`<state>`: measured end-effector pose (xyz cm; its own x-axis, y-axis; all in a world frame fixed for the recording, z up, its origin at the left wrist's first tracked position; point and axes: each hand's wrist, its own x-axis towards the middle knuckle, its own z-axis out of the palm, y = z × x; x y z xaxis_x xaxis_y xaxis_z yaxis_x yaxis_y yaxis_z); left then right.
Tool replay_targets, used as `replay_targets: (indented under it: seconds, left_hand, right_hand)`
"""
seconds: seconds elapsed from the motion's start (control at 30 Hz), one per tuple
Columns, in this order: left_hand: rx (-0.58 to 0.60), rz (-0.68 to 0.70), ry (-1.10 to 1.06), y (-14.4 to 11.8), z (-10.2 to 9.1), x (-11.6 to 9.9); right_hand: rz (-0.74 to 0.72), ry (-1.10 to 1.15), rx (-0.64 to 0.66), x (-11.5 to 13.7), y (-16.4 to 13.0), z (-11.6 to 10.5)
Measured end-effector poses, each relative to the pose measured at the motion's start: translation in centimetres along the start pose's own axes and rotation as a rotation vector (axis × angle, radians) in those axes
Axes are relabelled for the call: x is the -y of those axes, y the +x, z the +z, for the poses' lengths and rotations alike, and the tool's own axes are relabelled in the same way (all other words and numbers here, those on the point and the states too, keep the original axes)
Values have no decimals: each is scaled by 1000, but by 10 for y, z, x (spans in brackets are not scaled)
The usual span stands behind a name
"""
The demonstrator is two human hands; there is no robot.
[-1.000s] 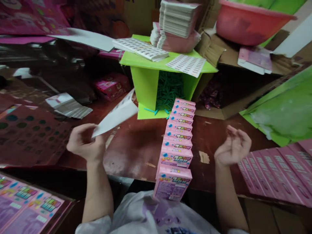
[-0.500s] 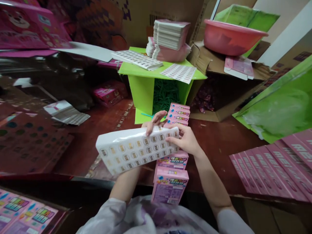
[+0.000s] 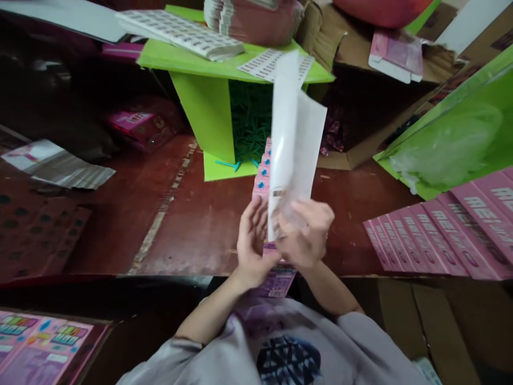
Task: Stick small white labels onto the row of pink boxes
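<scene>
Both hands meet at centre frame, just below the middle. Right hand (image 3: 306, 232) is closed on the lower end of a white sticker sheet (image 3: 294, 139), which stands nearly upright and rises toward the top centre of the frame; the sheet looks doubled or peeling into two layers, though blur makes that hard to tell. Left hand (image 3: 251, 243) sits just beside the right, palm turned inward, fingers loosely curled near the sheet's bottom edge; whether it grips the sheet cannot be told.

Behind and under the hands, a row of pink boxes (image 3: 262, 176) runs away from the viewer along the dark red table (image 3: 188, 214), its near end mostly hidden by the hands. The far end of the row reaches a green box (image 3: 200, 112) lying open toward the viewer, with green sticks (image 3: 250, 120) packed inside and a few spilled at its mouth. On the green box's top: a stack of printed label sheets (image 3: 180, 32) toward upper left, a loose label sheet partly behind the white one.

Right edge of frame: flat pink cartons (image 3: 441, 230) fanned in an overlapping line. Above them, a large green sheet (image 3: 452, 139). Lower left corner: pink printed cards (image 3: 44, 342). Left middle: a silvery packet (image 3: 60, 168) on the table.
</scene>
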<state>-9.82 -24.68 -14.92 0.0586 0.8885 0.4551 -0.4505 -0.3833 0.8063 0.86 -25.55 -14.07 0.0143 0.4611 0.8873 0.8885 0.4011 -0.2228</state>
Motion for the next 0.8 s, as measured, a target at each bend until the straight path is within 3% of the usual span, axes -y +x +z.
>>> replay_targets:
  seconds: [0.1, 0.23, 0.3, 0.37, 0.5, 0.67, 0.8]
  left_hand:
    - [-131, -55, 137, 1, 9, -8]
    - [-211, -126, 186, 21, -5, -6]
    - [-169, -77, 242, 28, -15, -5]
    - [-45, -26, 317, 33, -23, -6]
    - [217, 4, 414, 37, -29, -12]
    - [177, 37, 396, 36, -24, -23]
    - [126, -100, 424, 39, -19, -29]
  right_hand:
    - [-63, 8, -119, 17, -3, 10]
    - [-102, 131, 95, 19, 17, -7]
    - [-113, 130, 70, 15, 29, -24]
    - [-142, 19, 1, 10, 39, -39]
    - [-162, -76, 137, 0, 58, -51]
    - [-103, 170, 230, -11, 70, -47]
    - [-105, 171, 171, -12, 67, -43]
